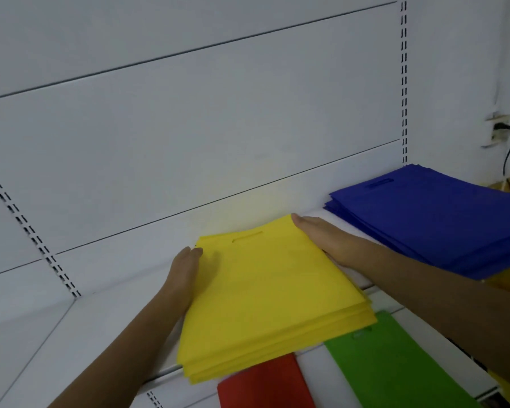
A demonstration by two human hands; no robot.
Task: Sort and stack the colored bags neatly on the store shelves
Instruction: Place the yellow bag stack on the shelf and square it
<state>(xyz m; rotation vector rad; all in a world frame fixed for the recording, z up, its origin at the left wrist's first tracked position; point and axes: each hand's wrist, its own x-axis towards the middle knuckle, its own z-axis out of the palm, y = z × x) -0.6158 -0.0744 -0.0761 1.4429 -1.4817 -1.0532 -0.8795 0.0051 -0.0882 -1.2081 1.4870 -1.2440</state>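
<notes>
A stack of yellow bags (271,293) lies on the white shelf (80,334), its near corner jutting over the front edge. My left hand (184,275) presses flat against the stack's left side, fingers straight. Along the right side of the stack my right hand (326,237) lies with straight fingers, fingertips at the far corner. A stack of blue bags (436,213) sits to the right on the same shelf. On the lower shelf, a red bag (262,384) and a green bag (389,363) lie flat.
The shelf's white back panel (189,128) rises behind the stacks, with slotted uprights (404,83) at left and right. A wall socket with a black cable (504,134) is at the far right. Bare shelf surface lies left of the yellow stack.
</notes>
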